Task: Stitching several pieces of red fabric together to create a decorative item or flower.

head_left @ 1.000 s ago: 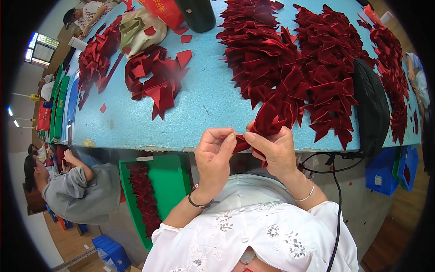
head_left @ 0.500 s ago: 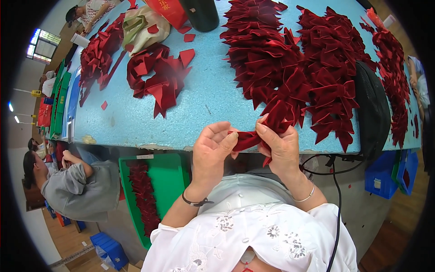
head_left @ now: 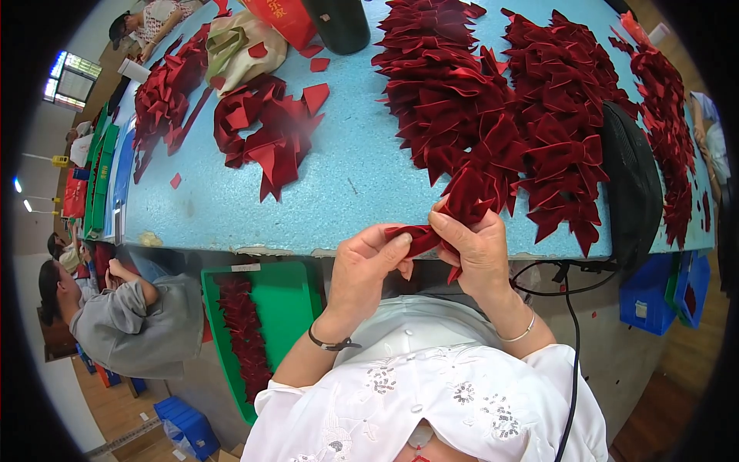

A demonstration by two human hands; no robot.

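Observation:
A dark red velvet bow point(head_left: 420, 239) is stretched between my two hands at the table's near edge. One end is pinched in my left hand point(head_left: 363, 266), thumb on top and fingers curled beneath. At its middle my right hand point(head_left: 479, 250) grips the fabric between thumb and fingers, with a loop standing up above and a tail hanging below. My fingers hide part of the folds. Just beyond lies a long overlapping heap of finished-looking bows point(head_left: 450, 85), with a second bow heap point(head_left: 560, 115) to its right.
Loose red fabric pieces point(head_left: 281, 146) lie on the blue table point(head_left: 354, 169) at left, near a cloth bag point(head_left: 245, 50) and dark cylinder point(head_left: 340, 23). A black bag point(head_left: 633, 185) stands at right. Below is a green crate point(head_left: 289, 296) holding bows. A person in grey point(head_left: 138, 323) sits left.
My left hand has turned and curled its fingers in around the bow's end, so less of its palm shows. My right hand keeps its grip, shifted slightly.

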